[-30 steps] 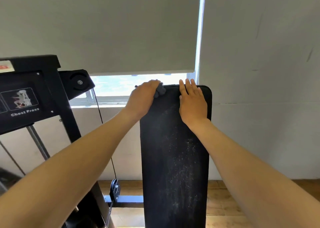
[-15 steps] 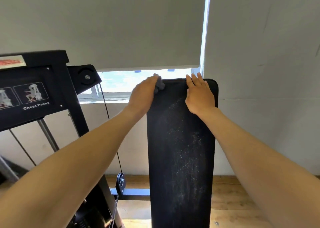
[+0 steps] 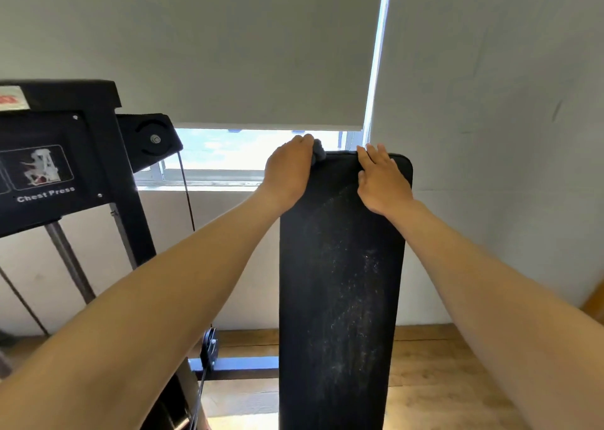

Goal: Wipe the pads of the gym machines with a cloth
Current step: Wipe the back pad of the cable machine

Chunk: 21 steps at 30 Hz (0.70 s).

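A long black pad stands upright in the middle of the view, its surface flecked with pale dust. My left hand is closed around a small grey cloth at the pad's top left corner; only a bit of the cloth shows past the fingers. My right hand lies flat on the pad's upper right part, fingers reaching its top edge, holding nothing.
A black chest press frame with a pulley and cable stands at the left. Behind the pad are a window with a grey blind and a white wall. Below lie wooden floor and a black base bar.
The view has shifted a little, so the pad and frame sit slightly differently. Both hands stay at the pad's top, the left still gripping the cloth at the corner.
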Tool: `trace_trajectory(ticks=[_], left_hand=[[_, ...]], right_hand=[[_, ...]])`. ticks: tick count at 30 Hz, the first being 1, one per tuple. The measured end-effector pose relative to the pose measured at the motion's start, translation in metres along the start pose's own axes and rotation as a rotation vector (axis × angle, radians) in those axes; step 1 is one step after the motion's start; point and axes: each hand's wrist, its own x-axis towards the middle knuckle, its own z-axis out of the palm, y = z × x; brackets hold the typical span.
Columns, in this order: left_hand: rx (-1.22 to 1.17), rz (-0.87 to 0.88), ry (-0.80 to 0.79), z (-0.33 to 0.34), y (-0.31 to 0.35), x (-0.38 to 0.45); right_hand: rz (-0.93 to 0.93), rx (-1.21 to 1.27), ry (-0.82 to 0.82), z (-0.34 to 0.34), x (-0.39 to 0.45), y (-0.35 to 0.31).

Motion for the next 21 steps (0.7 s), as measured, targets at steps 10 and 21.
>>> trace_trajectory(ticks=[10,21], left_hand=[[-0.044,0.11,-0.133,0.016,0.038,0.024],[-0.073,0.093,-0.172,0.031,0.073,0.032]], right_hand=[[0.022,0.035,-0.279,-0.039,-0.005,0.012],[0.0,0.16,-0.03,-0.015,-0.042,0.042]])
